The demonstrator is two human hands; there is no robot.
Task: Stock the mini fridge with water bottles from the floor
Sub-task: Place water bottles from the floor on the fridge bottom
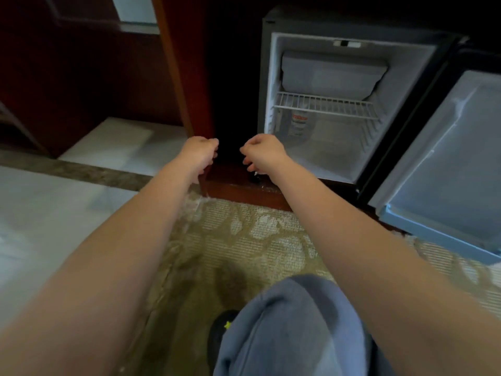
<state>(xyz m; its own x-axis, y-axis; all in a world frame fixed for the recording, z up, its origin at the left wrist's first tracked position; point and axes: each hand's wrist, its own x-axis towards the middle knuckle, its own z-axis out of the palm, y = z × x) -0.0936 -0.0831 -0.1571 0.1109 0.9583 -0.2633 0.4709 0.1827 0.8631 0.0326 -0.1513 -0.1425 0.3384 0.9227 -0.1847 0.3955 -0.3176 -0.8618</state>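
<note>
Both bare forearms are reaching straight forward, wrists bent down. The left hand and right hand are hovering close together at the dark gap just left of the mini fridge, fingers curling under. Whether they are gripping anything cannot be told. Crinkled clear plastic is lying below the left wrist. One water bottle is standing inside under the wire shelf, rear left; the door is hanging open.

1 head view: faces forward-down, near, toward mini fridge.
</note>
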